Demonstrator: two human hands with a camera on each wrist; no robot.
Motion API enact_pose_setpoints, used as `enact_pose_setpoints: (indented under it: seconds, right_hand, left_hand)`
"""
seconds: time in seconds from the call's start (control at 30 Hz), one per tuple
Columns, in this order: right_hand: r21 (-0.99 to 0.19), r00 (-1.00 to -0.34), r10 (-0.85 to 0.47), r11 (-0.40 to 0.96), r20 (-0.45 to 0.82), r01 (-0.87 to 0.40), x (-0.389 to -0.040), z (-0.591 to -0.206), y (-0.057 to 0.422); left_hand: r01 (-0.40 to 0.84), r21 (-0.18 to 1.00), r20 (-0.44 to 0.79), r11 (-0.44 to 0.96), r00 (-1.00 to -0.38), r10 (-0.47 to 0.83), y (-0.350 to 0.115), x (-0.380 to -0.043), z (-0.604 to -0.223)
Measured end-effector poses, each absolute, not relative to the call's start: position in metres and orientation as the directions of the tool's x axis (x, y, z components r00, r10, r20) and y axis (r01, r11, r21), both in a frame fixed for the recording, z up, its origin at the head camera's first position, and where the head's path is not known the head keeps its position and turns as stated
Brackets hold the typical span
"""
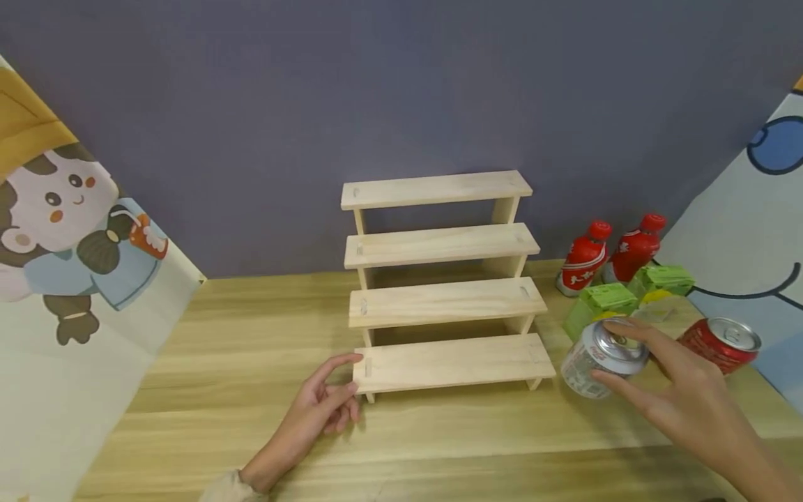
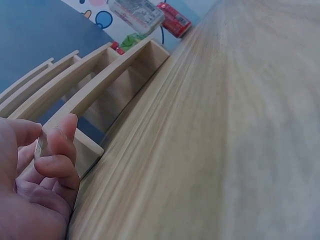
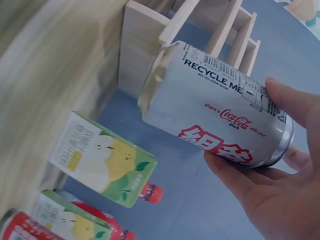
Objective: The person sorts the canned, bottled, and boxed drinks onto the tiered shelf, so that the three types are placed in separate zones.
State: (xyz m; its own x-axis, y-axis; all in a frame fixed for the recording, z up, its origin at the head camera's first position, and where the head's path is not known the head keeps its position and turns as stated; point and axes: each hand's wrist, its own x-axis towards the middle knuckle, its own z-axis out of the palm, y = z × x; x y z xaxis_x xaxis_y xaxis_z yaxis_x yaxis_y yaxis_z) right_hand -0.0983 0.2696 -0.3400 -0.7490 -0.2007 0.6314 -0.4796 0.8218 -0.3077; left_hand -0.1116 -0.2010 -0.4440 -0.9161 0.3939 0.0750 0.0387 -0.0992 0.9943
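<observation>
A four-step wooden display rack (image 1: 448,303) stands on the table against the dark back wall. At the left end of its lowest step, my left hand (image 1: 326,401) pinches the board's edge between thumb and fingers. My right hand (image 1: 684,390) grips a silver Coca-Cola can (image 1: 599,362) near its top, just right of the lowest step. In the right wrist view, the can (image 3: 215,107) is tilted, and its printed side and dented bottom rim show. The lifted can overlaps the rack's end in that view.
Behind the held can stand two green juice cartons (image 1: 605,298) and two red-capped bottles (image 1: 585,258). A red can (image 1: 721,343) stands at the far right. Cartoon-printed side panels (image 1: 81,230) flank the wooden table (image 1: 251,335).
</observation>
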Motion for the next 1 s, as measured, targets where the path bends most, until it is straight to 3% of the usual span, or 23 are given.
enact_pose_setpoints:
  seconds: [0.3, 0.5, 0.7, 1.0]
  right_hand:
    - [-0.231, -0.676, -0.272, 0.799, 0.685, -0.555, -0.107, -0.31, 0.268]
    - [-0.253, -0.679, -0.277, 0.78, 0.68, -0.572, -0.108, -0.295, 0.259]
    - [-0.239, -0.618, -0.33, 0.715, 0.714, -0.657, -0.116, -0.283, 0.25]
    - [-0.186, -0.604, -0.359, 0.733, 0.712, -0.655, -0.128, -0.264, 0.231]
  left_hand:
    - [-0.004, 0.994, 0.041, -0.114, -0.922, 0.385, -0.195, -0.11, -0.444]
    - [-0.042, 0.997, -0.012, -0.07, -0.924, 0.383, -0.195, -0.112, -0.436]
    - [-0.055, 0.997, -0.029, -0.056, -0.917, 0.397, -0.195, -0.115, -0.432]
    - [-0.061, 0.995, -0.025, -0.081, -0.921, 0.388, -0.196, -0.116, -0.436]
